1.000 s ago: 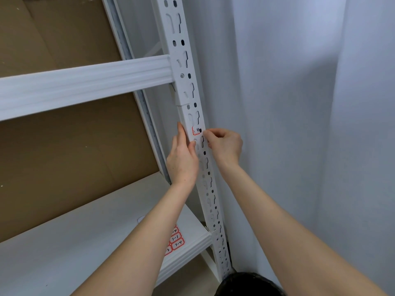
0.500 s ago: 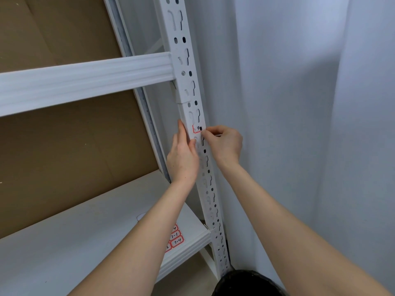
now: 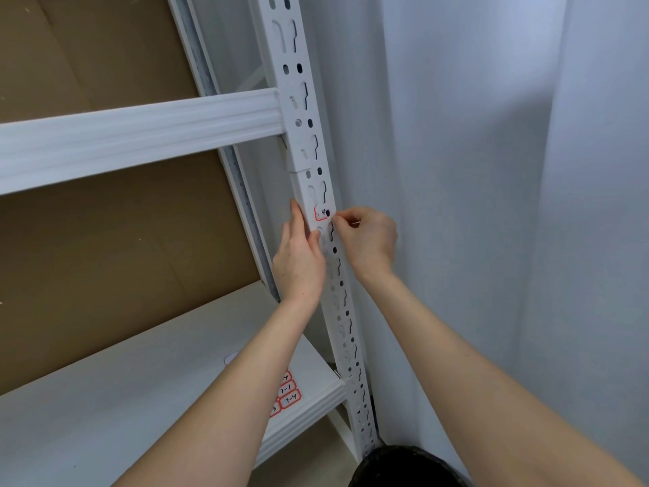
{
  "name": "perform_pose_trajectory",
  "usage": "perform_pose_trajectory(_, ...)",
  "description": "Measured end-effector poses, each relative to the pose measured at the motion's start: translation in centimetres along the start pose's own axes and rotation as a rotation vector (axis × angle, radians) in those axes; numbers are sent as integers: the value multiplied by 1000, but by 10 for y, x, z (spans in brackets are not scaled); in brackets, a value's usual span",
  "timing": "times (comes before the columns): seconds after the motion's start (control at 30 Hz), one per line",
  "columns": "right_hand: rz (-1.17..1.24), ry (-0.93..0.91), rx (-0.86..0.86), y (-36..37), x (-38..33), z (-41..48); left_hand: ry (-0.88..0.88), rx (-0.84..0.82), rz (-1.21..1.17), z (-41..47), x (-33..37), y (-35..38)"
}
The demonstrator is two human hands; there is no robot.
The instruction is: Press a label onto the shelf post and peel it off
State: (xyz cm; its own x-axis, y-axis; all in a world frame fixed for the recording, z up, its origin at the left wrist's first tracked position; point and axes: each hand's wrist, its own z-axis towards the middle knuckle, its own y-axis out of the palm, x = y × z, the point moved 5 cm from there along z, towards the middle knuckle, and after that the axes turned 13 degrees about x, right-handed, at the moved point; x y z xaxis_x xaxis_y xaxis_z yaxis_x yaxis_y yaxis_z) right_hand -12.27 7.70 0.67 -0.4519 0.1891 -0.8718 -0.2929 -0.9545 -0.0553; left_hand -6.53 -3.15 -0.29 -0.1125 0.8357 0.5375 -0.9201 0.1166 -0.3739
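Barely anything has shifted since the earlier frame: both hands hold the same spots on the post, and the view has only drifted a touch. Left hand [image 3: 298, 261] lies flat along the left edge of the white slotted upright [image 3: 318, 159], fingers straight and pressed against the metal, thumb tip resting on the post's face just below the sticker. Right hand [image 3: 367, 237] sits on the opposite edge, fingers curled in, thumb and forefinger pinching at the right end of the small red-bordered label [image 3: 320, 214]. That label is stuck on the front of the upright, just under the joint where two post sections meet, with black handwriting on it that is too small to read.

Above the hands, a white horizontal beam [image 3: 140, 135] runs left from the upright. Below, the white shelf board [image 3: 105, 398] carries a sheet of red-bordered labels [image 3: 288, 393] near its right front corner, partly hidden by the left forearm. Brown backing board [image 3: 105, 240] fills the rear of the rack, and a pale curtain [image 3: 491, 205] hangs to the right.
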Motion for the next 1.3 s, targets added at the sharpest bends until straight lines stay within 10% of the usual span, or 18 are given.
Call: perform_pose_trajectory(1.3, 325, 389, -97, 15, 9, 8, -4, -25, -24, 2, -4, 1)
